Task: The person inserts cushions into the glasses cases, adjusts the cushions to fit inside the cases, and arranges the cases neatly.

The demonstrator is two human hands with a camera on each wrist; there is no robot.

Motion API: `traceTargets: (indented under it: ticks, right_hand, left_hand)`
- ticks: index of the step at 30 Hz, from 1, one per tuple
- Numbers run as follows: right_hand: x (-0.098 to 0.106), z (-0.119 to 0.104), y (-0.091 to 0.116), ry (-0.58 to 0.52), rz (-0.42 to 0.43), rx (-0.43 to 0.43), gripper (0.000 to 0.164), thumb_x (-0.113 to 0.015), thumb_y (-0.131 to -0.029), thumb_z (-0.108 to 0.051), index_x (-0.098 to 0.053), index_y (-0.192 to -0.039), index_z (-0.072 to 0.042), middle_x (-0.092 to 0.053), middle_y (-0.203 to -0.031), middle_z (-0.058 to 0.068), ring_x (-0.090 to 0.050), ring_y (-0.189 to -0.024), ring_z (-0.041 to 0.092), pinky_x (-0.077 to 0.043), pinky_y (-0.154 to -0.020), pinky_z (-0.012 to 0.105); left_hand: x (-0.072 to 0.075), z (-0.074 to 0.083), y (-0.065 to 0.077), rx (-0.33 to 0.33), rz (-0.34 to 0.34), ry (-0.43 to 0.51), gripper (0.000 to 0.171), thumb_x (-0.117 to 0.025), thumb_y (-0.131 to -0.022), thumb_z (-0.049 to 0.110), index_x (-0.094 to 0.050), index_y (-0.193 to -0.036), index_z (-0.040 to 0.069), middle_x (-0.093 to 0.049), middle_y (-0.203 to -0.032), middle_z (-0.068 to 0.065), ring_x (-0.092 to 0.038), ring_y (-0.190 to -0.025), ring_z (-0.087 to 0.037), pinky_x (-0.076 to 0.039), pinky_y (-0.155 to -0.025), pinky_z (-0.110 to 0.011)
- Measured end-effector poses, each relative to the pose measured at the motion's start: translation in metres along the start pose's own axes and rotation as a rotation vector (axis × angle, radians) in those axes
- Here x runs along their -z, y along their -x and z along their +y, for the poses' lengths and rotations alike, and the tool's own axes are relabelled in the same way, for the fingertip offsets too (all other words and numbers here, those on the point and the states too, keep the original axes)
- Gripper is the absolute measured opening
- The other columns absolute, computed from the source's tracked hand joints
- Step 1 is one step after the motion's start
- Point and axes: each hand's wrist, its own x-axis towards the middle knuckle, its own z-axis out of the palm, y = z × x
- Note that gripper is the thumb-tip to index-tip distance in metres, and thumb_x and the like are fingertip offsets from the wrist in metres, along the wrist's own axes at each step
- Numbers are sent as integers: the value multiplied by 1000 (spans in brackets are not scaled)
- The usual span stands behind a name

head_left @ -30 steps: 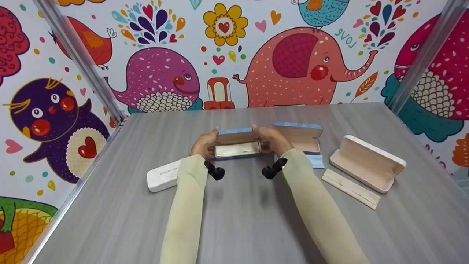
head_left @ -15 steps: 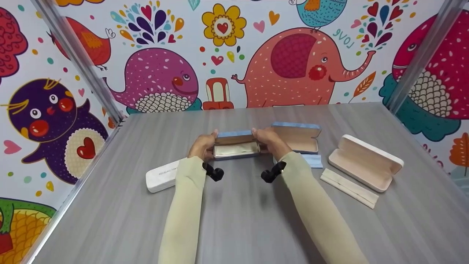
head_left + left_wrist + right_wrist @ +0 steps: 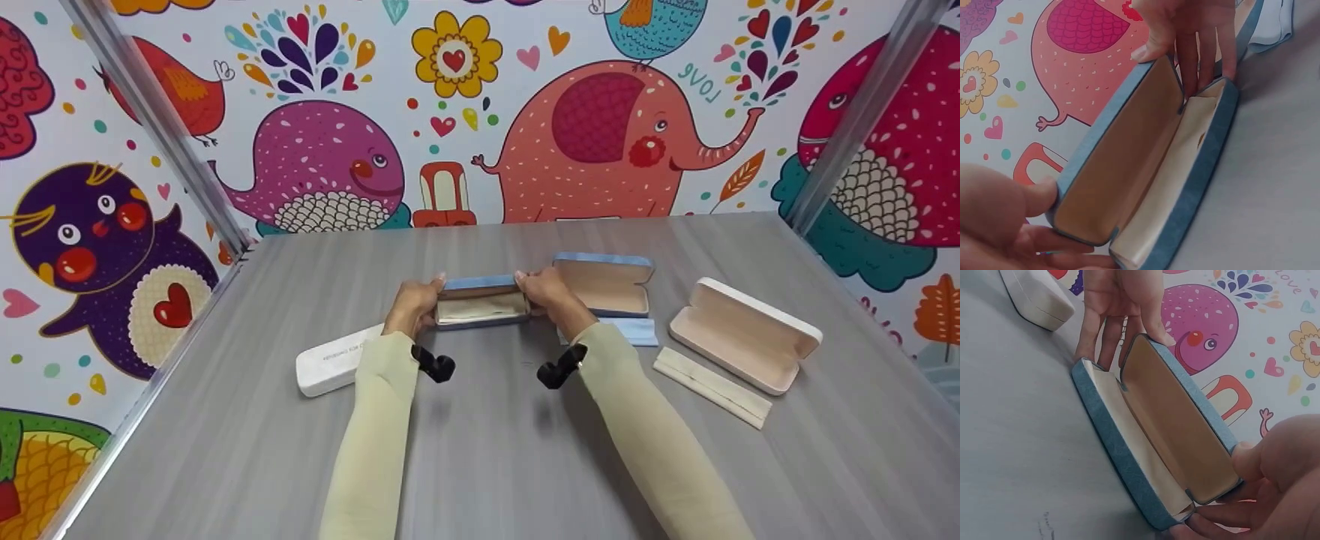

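A blue glasses case (image 3: 480, 283) stands half open in the middle of the table, with a folded cream cloth (image 3: 484, 308) inside. My left hand (image 3: 409, 306) grips its left end, thumb at the lid's edge and fingers along the side. At the other end my right hand (image 3: 553, 295) holds it the same way. Both wrist views show the tan lining of the lid (image 3: 1123, 163) tilted over the base. In the right wrist view the cloth (image 3: 1137, 433) lies flat along the base, and its far side is hidden by the lid.
Left of the hands lies a closed white glasses case (image 3: 330, 364). On the right are a second blue case (image 3: 609, 281), open, a light blue cloth (image 3: 631, 331), an open white case (image 3: 731, 349) and a folded cream cloth (image 3: 712, 386). A patterned wall (image 3: 465, 135) stands behind the table.
The lid of the blue case between the hands has come down a little, narrowing the opening. Both hands keep their hold at the ends; the view has shifted slightly.
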Motion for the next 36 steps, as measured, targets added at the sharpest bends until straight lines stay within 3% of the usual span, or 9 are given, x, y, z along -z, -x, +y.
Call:
traceTargets:
  ticks: [5,8,13,19,23,26,31,33,36]
  right_hand:
    - [-2,5,2,-11,28,34,30,-51,-105,-28,-55,-82,-9,-49,-86,1,-52,-88,19,-52,-85,36]
    - [-2,8,4,-15,37,48,34,-53,-104,-26,-46,-74,-12,-45,-78,0,-49,-80,17,-46,-77,33]
    - [-1,12,6,13,62,70,29,-54,-104,-27,-65,-106,-1,-54,-97,4,-50,-94,18,-43,-82,32]
    - [-1,18,7,8,65,82,32,-56,-103,-29,-69,-119,-4,-58,-112,7,-49,-104,21,-42,-89,34]
    - [0,22,8,-31,44,60,42,-59,-102,-31,-59,-140,-12,-59,-133,10,-51,-109,20,-45,-87,30]
    - [0,24,8,-44,34,75,46,-60,-102,-29,-53,-144,-13,-56,-143,13,-53,-104,19,-44,-76,25]
    - [-2,29,7,-35,47,143,45,-58,-103,-25,-52,-143,-7,-46,-155,10,-54,-96,19,-41,-69,23]
    - [-3,31,6,-18,55,165,43,-58,-103,-24,-54,-141,-5,-43,-156,9,-56,-106,22,-42,-74,25]
    - [-5,34,6,14,83,190,40,-59,-102,-22,-58,-137,-4,-45,-154,9,-53,-129,25,-46,-89,29]
  left_hand:
    - [-2,-5,-2,-14,15,-43,54,-50,-105,40,-54,-137,-2,-66,-114,-15,-66,-85,-19,-54,-84,-35]
    - [-3,-8,-3,-27,11,-21,52,-52,-104,38,-55,-136,-3,-65,-116,-15,-66,-88,-19,-55,-84,-34]
    - [-2,-10,-3,-56,4,-7,50,-54,-103,36,-58,-134,-3,-65,-112,-12,-64,-89,-17,-54,-84,-31]
    - [-1,-14,-2,-89,-7,-1,48,-54,-104,34,-58,-135,-3,-66,-115,-15,-63,-92,-17,-54,-89,-33]
    - [0,-17,-3,-90,-21,4,52,-54,-104,33,-53,-140,-4,-62,-128,-18,-62,-106,-21,-52,-100,-37]
    - [0,-19,-3,-93,-20,-25,49,-54,-104,33,-56,-137,-3,-61,-127,-16,-60,-109,-21,-51,-99,-36]
    - [-1,-22,-3,-183,36,-132,36,-57,-103,31,-69,-100,-3,-60,-86,-5,-53,-80,-17,-42,-68,-25]
    - [-1,-23,-4,-197,45,-151,37,-57,-103,29,-61,-81,-1,-50,-70,-1,-45,-67,-15,-36,-58,-25]
    - [-1,-24,-5,-182,36,-150,39,-58,-102,28,-49,-70,8,-41,-61,3,-39,-58,-12,-32,-54,-25]
